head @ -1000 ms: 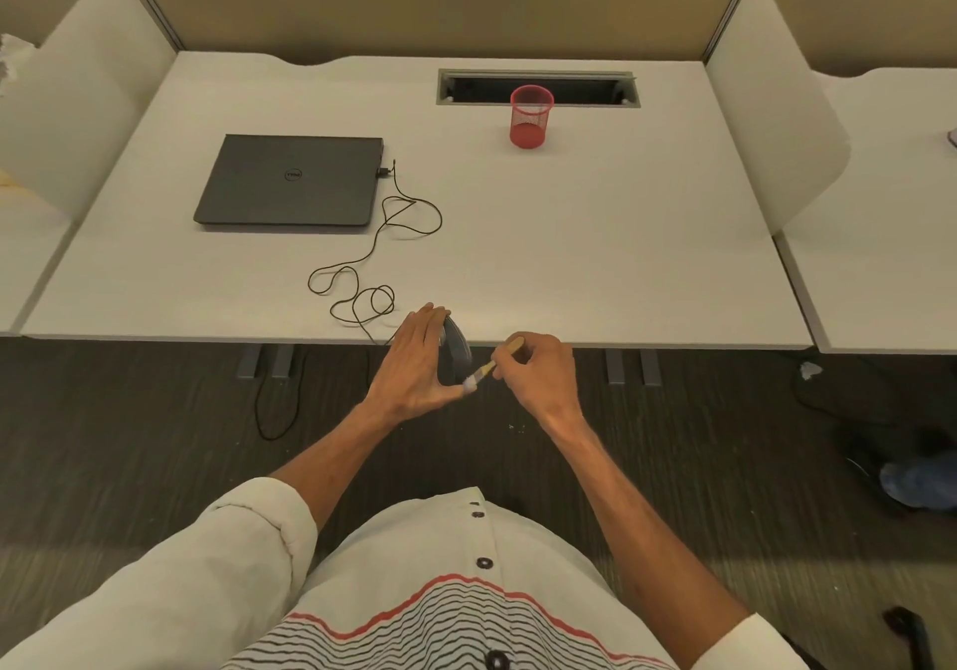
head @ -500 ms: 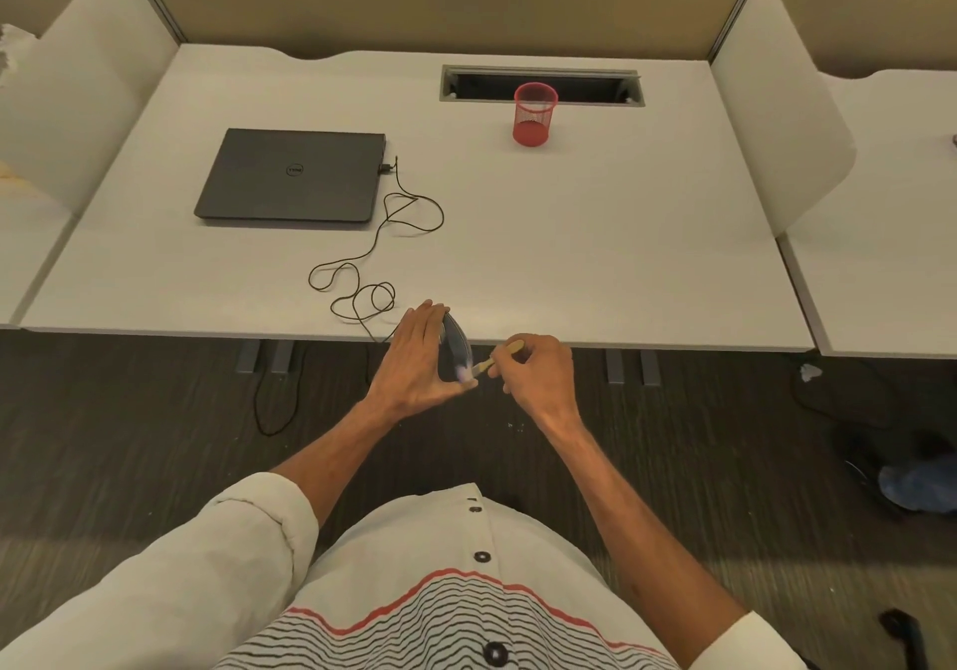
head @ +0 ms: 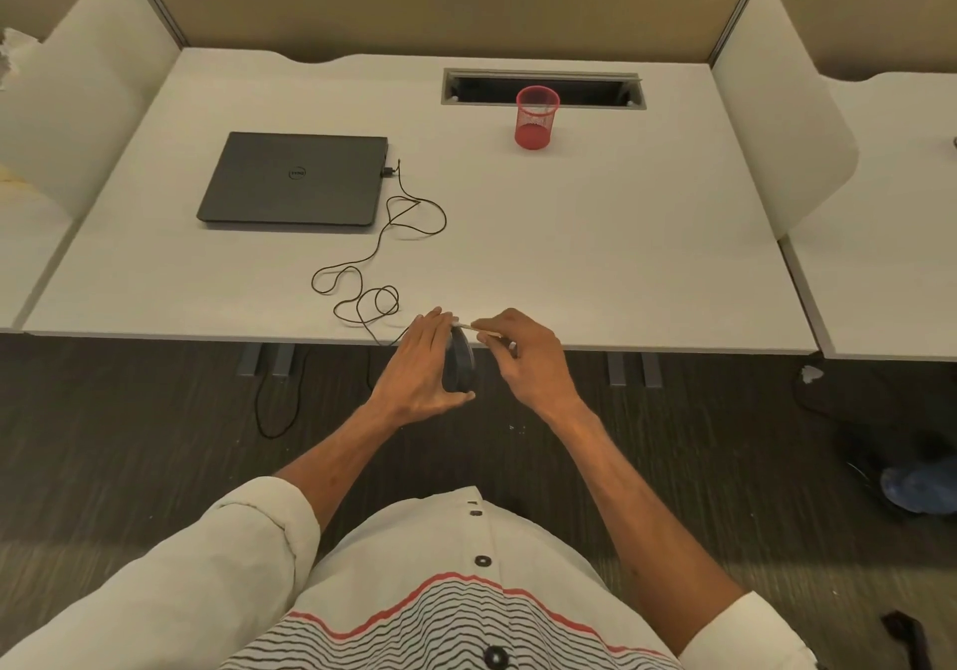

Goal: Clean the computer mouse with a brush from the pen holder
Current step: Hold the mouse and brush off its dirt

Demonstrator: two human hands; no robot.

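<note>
The dark computer mouse (head: 461, 366) is held on edge in the left hand (head: 419, 369) at the near edge of the desk (head: 621, 255). The thin pale brush (head: 479, 328), pinched in the right hand (head: 523, 358), lies nearly level, tip at the mouse's far end. The red mesh pen holder (head: 537, 117) stands upright far back.

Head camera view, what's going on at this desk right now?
A person is cleaning a dark computer mouse. The left hand holds it on edge at the near edge of the desk, while the right hand pinches a small brush against its far end. Its cable trails to a closed laptop; the red pen holder stands further back.
</note>
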